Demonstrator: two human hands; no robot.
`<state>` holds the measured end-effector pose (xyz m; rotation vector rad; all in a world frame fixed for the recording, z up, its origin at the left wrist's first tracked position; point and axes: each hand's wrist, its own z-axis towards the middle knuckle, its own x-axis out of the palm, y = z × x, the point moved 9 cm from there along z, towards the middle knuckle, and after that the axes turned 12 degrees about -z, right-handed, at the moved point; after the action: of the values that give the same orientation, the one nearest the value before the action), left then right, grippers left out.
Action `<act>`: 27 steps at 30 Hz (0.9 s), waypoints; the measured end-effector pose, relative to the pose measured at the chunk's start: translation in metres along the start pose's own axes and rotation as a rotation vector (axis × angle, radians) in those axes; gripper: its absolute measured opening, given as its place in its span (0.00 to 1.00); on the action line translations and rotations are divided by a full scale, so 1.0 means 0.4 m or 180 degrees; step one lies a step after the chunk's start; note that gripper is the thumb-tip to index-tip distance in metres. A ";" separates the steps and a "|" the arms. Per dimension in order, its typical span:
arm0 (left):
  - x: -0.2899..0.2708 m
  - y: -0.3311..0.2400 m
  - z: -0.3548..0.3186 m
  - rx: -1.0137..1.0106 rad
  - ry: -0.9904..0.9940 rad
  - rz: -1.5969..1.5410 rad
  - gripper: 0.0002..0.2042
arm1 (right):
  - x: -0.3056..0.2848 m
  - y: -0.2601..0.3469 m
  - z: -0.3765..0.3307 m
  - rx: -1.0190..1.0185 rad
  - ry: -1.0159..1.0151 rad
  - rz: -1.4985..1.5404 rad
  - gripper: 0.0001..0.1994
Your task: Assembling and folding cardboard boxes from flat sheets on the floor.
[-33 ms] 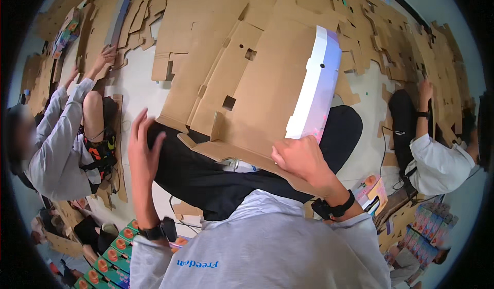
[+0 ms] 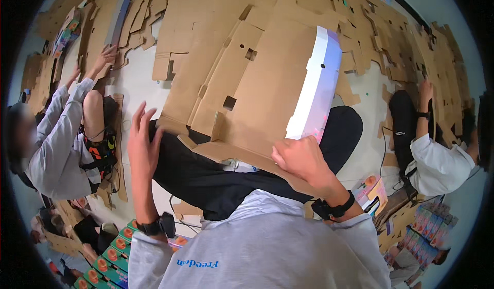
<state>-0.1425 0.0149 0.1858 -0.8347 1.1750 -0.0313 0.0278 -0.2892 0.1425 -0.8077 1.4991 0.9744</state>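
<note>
A large brown cardboard sheet with slots, fold lines and a few cut-out holes slants across my lap. Along its right side a folded flap shows white and pale purple faces. The near edge is bent up into a lip, with a small tab standing from it. My right hand is closed over this near edge by the purple flap. To the left, my left hand is raised beside the sheet's near left corner, fingers apart and holding nothing. Whether its thumb touches the corner I cannot tell.
Flat cardboard pieces cover much of the floor ahead. One person sits at the left with hands on cardboard, another at the right. Green printed boxes stand behind on the left; colourful boxes are stacked behind on the right.
My left hand has risen slightly, its fingers shifting a little away from me. My right hand keeps its hold on the cardboard, which has barely moved.
</note>
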 end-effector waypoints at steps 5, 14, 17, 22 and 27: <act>0.191 0.122 0.162 -0.0956 0.1204 0.0761 0.28 | -0.003 0.004 -0.003 0.0049 -0.0074 -0.0179 0.13; 0.153 -0.155 0.087 -0.0249 0.0629 -0.0219 0.36 | 0.003 -0.002 -0.025 -0.0019 0.0057 0.0091 0.14; 0.156 -0.267 0.030 0.0654 0.1596 -0.0380 0.28 | 0.004 -0.001 -0.035 -0.0142 0.0115 0.0083 0.14; 0.281 -0.394 -0.111 0.2046 0.2219 -0.0086 0.22 | 0.013 0.020 -0.065 -0.0633 0.0242 0.0165 0.14; 0.401 -0.452 -0.222 0.2907 0.2459 0.0617 0.26 | -0.012 0.074 -0.113 -0.0927 -0.0167 0.0298 0.16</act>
<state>-0.0772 -0.2321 0.1530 0.1458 1.7326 -0.7294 -0.0171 -0.3178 0.1533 -0.9159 1.3774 1.2948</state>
